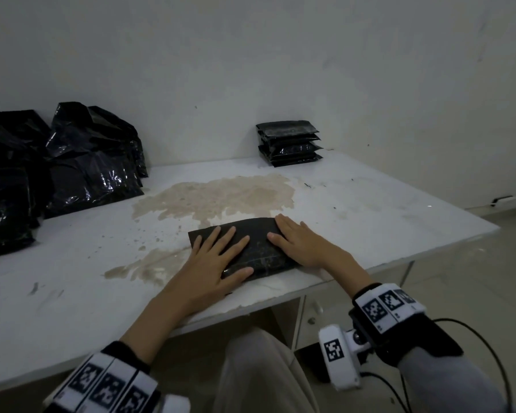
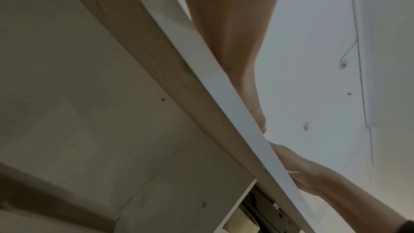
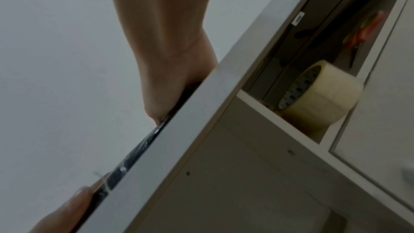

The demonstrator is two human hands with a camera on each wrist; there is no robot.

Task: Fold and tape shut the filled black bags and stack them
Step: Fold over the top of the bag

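Hands lie flat on one black bag point(image 1: 258, 248) near the front edge of the white surface point(image 1: 370, 210). The left hand point(image 1: 212, 260) covers the bag's left and near part, fingers spread and straight, thumb stretched along the near edge. The right hand point(image 1: 298, 236) presses on the bag's right end, fingers straight and close together, pointing left and away across the plastic. Neither hand curls round anything.

The bag is a flat, folded rectangle. Its long axis runs left to right, roughly along the front edge of the surface, with the right end tipped slightly toward the person. Its far long side points toward the wall. Dusty smears show on the plastic between the hands.

A broad tan stain point(image 1: 215, 198) spreads over the surface just behind and to the left of the bag. At the back right, against the wall, a stack of flat black packets point(image 1: 289, 143) sits squared up, long sides also running left to right. At the far left, a heap of loose, glossy black bags point(image 1: 81, 156) leans together, well apart from the hands.

The right wrist view, looking up from under the front edge, shows a roll of clear tape point(image 3: 322, 95) standing in an open compartment below the surface. A thin glossy strip of the bag shows there along the edge, under the heel of the right hand.
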